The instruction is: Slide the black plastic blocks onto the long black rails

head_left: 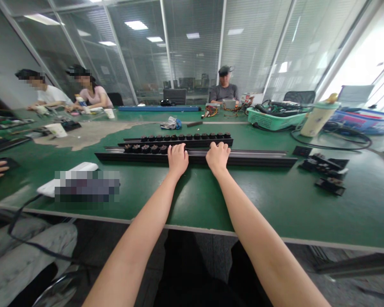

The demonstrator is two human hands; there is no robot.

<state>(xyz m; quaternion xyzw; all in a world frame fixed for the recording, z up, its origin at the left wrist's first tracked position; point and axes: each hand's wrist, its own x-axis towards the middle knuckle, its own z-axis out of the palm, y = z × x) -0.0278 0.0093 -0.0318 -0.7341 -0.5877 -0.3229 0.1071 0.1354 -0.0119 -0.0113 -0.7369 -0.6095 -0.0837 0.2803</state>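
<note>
While the left hand (pixel 178 160) and right hand (pixel 216 157) are laid with curved fingers across a long black rail (pixel 195 159) on the green counter (pixel 310 209), any grip cannot be told, and a second rail (pixel 176 143) bearing small dark parts (pixel 179 137) is set parallel behind, seemingly to keep them in line.

Left hand (pixel 178 160): palm down, back of the hand upward, knuckles slightly raised.
Left fingers (pixel 176 149): held close together, curving forward and down.
Right hand (pixel 218 157): palm down as well, turned slightly inward, toward the left hand.
Right fingers (pixel 216 146): close together, bent gently downward at the tips.
Left forearm (pixel 143 214): bare, reaching forward from the lower left, wrist nearly straight.
Right forearm (pixel 248 217): bare, reaching forward from the lower right, wrist nearly straight.
Between the hands: near each other, not touching.
</note>
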